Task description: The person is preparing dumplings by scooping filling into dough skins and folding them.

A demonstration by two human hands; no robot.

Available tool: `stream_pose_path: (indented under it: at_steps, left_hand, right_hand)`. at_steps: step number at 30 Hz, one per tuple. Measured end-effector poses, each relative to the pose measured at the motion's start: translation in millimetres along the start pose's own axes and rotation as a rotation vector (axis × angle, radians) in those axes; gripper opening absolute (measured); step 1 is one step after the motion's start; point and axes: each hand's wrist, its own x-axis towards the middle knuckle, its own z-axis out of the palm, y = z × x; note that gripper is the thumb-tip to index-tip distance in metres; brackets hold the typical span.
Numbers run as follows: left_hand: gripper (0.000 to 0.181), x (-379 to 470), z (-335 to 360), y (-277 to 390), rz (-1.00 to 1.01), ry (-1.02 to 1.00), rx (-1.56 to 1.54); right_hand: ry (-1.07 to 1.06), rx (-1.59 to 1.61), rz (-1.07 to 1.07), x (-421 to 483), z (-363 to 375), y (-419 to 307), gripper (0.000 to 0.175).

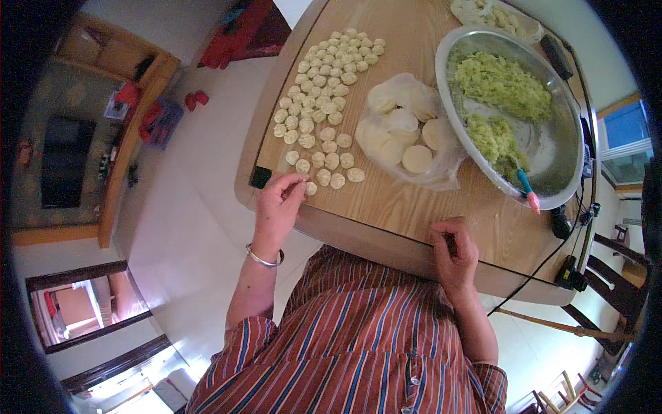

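Observation:
My left hand [279,207] is at the table's near left corner, thumb and forefinger together against a small pleated dumpling [311,189]. Whether they grip it or only touch it is unclear. Rows of similar dumplings [318,98] spread away from that hand over the wood-grain table [393,207]. My right hand [456,253] rests at the front edge, fingers loosely curled, with nothing visible in it. Beyond it lies a clear plastic bag [450,165] of round dough wrappers [417,159]. A large metal basin [496,189] holds shredded green filling [501,85] and a utensil with a teal and pink handle [527,189].
Another plastic bag [496,18] with pale pieces sits behind the basin. A black cable [543,264] runs down over the right edge beside a black device [569,274]. A dark square [260,177] marks the left corner. Wooden chairs [610,284] stand at right.

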Motion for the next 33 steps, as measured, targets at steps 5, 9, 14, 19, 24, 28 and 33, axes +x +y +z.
stream_pose_path:
  at_steps: [5, 9, 14, 19, 24, 28, 33]
  left_hand:
    - [0.016, 0.3, 0.4, -10.5, 0.005, 0.083, -0.162]
    - [0.014, -6.7, -1.9, -16.3, 0.044, 0.136, -0.134]
    - [0.015, -10.7, 1.1, -19.3, 0.166, 0.144, 0.032]
    - [0.017, -12.4, 6.1, -11.2, 0.3, 0.2, 0.183]
    - [0.019, -13.0, 7.6, -3.5, 0.275, 0.184, 0.206]
    - [0.021, -11.6, 7.8, -4.9, 0.285, 0.17, 0.256]
    - [0.023, -11.7, 5.9, -2.2, 0.304, 0.131, 0.288]
  right_hand:
    - [-0.016, -0.024, -0.037, 1.0, -1.5, 0.3, 0.015]
    - [-0.012, -0.047, -0.042, 1.6, -1.6, 2.0, 0.014]
    - [-0.01, -0.07, -0.066, 1.8, -1.4, 0.8, 0.013]
    - [-0.011, -0.072, -0.075, 1.7, -1.9, -1.0, 0.013]
    - [0.006, -0.081, -0.092, 0.7, -0.3, 2.0, 0.013]
    - [0.008, -0.07, -0.098, 0.1, 0.2, 4.4, 0.013]
    - [0.009, -0.056, -0.091, 0.1, 1.2, 4.2, 0.013]
